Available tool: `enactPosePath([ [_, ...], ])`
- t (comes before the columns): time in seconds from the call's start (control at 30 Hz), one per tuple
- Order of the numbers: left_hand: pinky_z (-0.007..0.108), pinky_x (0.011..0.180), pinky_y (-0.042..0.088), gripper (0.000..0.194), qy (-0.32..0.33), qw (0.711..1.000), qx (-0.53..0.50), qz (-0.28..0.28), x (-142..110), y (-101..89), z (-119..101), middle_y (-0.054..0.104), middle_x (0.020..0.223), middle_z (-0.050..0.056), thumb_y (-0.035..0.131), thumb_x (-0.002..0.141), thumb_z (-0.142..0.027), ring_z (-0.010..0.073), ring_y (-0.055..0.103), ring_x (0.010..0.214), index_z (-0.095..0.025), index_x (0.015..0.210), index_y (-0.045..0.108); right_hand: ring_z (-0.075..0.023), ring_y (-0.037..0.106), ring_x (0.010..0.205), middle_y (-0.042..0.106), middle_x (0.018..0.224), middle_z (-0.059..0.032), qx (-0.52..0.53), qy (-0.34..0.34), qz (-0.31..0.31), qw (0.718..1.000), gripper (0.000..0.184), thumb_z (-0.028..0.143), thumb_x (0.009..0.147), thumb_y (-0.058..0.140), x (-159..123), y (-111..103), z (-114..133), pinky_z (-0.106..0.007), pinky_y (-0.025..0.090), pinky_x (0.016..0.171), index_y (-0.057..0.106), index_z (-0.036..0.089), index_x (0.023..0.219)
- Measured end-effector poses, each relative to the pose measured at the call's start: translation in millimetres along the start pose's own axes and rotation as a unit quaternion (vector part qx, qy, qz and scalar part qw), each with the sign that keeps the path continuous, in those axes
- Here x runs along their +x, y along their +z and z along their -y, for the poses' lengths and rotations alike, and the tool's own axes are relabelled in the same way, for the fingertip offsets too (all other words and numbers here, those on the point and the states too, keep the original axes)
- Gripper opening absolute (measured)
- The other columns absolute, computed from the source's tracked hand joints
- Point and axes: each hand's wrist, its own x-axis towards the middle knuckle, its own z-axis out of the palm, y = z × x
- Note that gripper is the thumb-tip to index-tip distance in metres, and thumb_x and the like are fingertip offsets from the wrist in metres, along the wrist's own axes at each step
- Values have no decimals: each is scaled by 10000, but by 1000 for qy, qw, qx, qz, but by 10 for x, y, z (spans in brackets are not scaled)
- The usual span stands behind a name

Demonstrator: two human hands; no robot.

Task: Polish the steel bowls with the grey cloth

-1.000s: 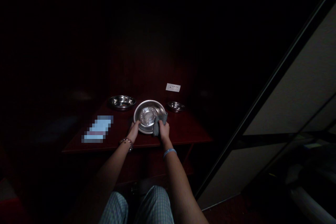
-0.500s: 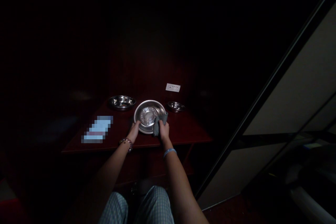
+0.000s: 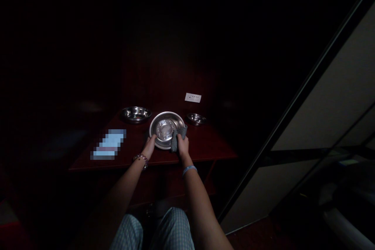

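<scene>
A shiny steel bowl (image 3: 166, 129) is tilted toward me over the table, its inside in view. My left hand (image 3: 149, 147) grips its near-left rim, thumb on the inner side and the other fingers hidden beneath. At the right rim my right hand (image 3: 183, 145) is closed on a dark grey cloth (image 3: 175, 140), which is folded over the bowl's edge. Behind to the left rests a second steel bowl (image 3: 136, 115), wide and shallow. A smaller steel bowl (image 3: 196, 119) stands at the back right.
The dark red table (image 3: 211, 146) meets a wall with a white socket plate (image 3: 193, 97). A blurred-out pale blue patch (image 3: 109, 144) lies on the table's left. To the right rises a slanting grey partition (image 3: 328, 82). My knees (image 3: 175, 226) are below the front edge.
</scene>
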Motion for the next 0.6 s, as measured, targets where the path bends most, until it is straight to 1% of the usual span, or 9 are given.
enactPosePath([
  [0.17, 431, 1135, 470, 133, 0, 1000, -3, 3, -19, 6, -25, 764, 882, 50, 619, 819, -286, 280, 703, 1088, -182, 847, 697, -226, 736, 847, 808, 869, -55, 6, -5, 3, 1000, 244, 398, 808, 611, 13, 7, -29, -261, 526, 743, 745, 194, 825],
  [0.3, 459, 1160, 451, 158, -2, 1000, -2, 0, -21, 3, -20, 774, 942, 68, 613, 827, -298, 296, 699, 1124, -171, 874, 695, -232, 737, 861, 807, 864, -57, 3, -6, 1, 1000, 237, 394, 804, 617, 16, 8, -30, -262, 525, 742, 744, 194, 820],
  [0.4, 457, 1171, 438, 173, -2, 1000, -1, -2, -15, 2, -6, 777, 995, 74, 617, 825, -320, 297, 690, 1155, -180, 897, 689, -233, 739, 850, 805, 859, -56, 2, -6, 0, 1000, 229, 389, 806, 613, 12, 8, -18, -268, 530, 747, 742, 200, 816],
  [0.5, 448, 1170, 439, 179, -10, 1000, -8, -3, -13, 4, 2, 773, 1011, 84, 620, 808, -315, 298, 688, 1157, -180, 903, 688, -233, 739, 834, 798, 834, -52, 4, -2, 0, 1000, 220, 386, 805, 617, 5, 8, -4, -273, 536, 749, 739, 203, 810],
  [0.6, 460, 1168, 443, 223, -1, 1000, -20, 7, -17, 3, 2, 771, 1014, 93, 638, 794, -338, 313, 685, 1172, -168, 925, 699, -229, 734, 825, 795, 826, -54, 6, 0, 1, 1000, 214, 381, 805, 614, 2, 11, 3, -271, 534, 744, 729, 200, 797],
])
